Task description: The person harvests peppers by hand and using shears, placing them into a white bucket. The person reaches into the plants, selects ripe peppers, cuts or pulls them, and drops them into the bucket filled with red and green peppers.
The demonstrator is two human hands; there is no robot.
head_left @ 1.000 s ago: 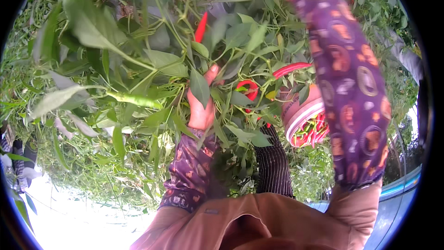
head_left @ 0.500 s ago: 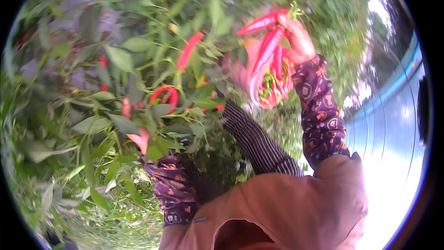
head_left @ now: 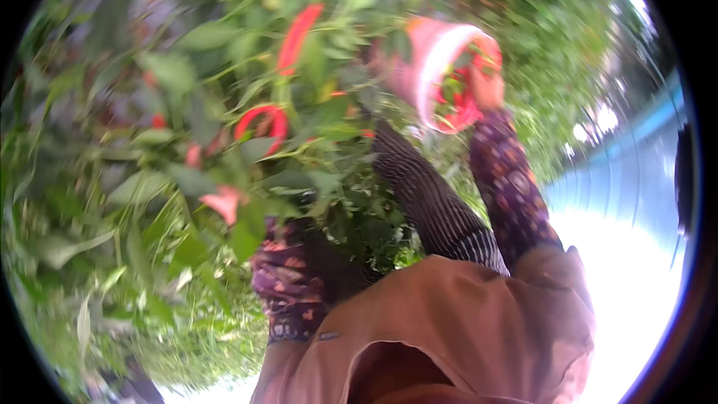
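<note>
My right hand [head_left: 489, 88] reaches into the mouth of a pink bucket [head_left: 413, 60], beside its rim. Its fingers are blurred and partly hidden, so its grip cannot be made out. Red chili peppers [head_left: 465, 111] with green stems lie inside the bucket, which tips toward me. Among the leaves at left, my left hand [head_left: 224, 203] shows only in part; foliage covers most of its fingers. Above it on the plant hang a curled red chili pepper [head_left: 280, 129] and a straighter red chili pepper [head_left: 298, 39].
Leafy pepper plants [head_left: 142, 187] crowd the left and middle, with smaller red spots among them. A striped trouser leg [head_left: 434, 187] stands below the bucket. At the right curves a pale blue ribbed surface [head_left: 613, 194]. Grass [head_left: 194, 352] shows at lower left.
My right hand has gone from holding several red chili peppers above the bucket to inside its mouth; those peppers no longer show in its grip. The plants and bucket sit higher in view.
</note>
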